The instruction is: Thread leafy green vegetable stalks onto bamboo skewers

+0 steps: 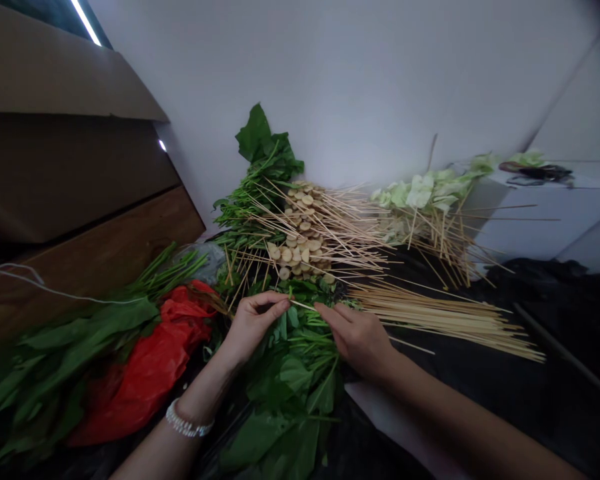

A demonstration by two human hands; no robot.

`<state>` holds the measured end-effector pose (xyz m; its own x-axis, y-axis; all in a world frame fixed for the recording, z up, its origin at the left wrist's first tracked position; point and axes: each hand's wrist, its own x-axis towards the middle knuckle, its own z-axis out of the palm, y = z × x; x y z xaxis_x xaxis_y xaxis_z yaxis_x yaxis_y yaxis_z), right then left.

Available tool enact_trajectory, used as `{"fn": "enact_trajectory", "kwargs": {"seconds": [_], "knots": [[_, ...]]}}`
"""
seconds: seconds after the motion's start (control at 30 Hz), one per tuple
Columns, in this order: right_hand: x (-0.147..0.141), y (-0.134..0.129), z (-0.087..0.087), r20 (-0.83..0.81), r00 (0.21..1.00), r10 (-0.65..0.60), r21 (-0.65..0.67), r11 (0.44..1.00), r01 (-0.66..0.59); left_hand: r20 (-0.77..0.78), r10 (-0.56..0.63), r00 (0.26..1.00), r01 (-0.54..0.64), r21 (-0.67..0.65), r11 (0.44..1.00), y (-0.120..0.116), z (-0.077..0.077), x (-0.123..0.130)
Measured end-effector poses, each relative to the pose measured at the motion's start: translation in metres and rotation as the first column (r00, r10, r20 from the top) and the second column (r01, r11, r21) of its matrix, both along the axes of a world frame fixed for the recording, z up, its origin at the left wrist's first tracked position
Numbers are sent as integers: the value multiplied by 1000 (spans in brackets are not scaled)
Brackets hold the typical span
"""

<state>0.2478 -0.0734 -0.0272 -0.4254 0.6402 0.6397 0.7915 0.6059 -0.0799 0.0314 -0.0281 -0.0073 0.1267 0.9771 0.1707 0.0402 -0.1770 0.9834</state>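
Observation:
My left hand [254, 321] pinches a small green stem [291, 291] near the middle of the view. A thin wooden skewer [304, 305] runs from there to my right hand [357, 337], whose fingers are closed round it. Both hands are over a pile of leafy greens [295, 377]. Just beyond them lie skewers loaded with round pale slices [300, 250], their bare sticks pointing right. To the right of my right hand is a bundle of bare skewers [455, 317] on black plastic.
Skewered greens [260, 180] and skewered cabbage pieces [425, 191] lie against the pale wall. A red plastic bag [150, 373] and large leafy greens [65, 367] are at the left, beside a wooden board [110, 250]. Dark-framed glasses [540, 175] rest at the right.

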Motion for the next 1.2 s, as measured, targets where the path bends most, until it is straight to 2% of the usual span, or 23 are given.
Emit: {"fn": "enact_trajectory", "kwargs": {"seconds": [0.17,0.43,0.73,0.87,1.0,1.07,1.13,1.2], "knots": [[-2,1,-3,-20,1000,10,-13,1000,-10,45,18,999,-17,-22,1000,3,-3,-2],[-5,1,-6,-64,998,26,-68,997,-31,94,12,995,0,-126,992,2,-2,1],[-6,2,-9,-84,995,53,-115,991,-63,71,-25,997,36,-159,987,3,-1,-1],[-10,2,-8,-125,991,55,-175,982,-76,48,-51,998,56,-128,990,3,-1,0],[-15,2,-6,-118,991,65,-193,977,-87,-34,-182,983,178,-86,980,-1,-2,7],[-14,3,-5,-138,988,75,-207,973,-102,-64,-209,976,204,-69,976,-1,0,7],[-11,5,-3,-198,978,72,-210,971,-114,-58,-172,983,170,-43,985,0,5,3],[-6,8,-2,-274,960,61,-187,975,-116,-56,-86,995,87,13,996,2,11,-5]]}}
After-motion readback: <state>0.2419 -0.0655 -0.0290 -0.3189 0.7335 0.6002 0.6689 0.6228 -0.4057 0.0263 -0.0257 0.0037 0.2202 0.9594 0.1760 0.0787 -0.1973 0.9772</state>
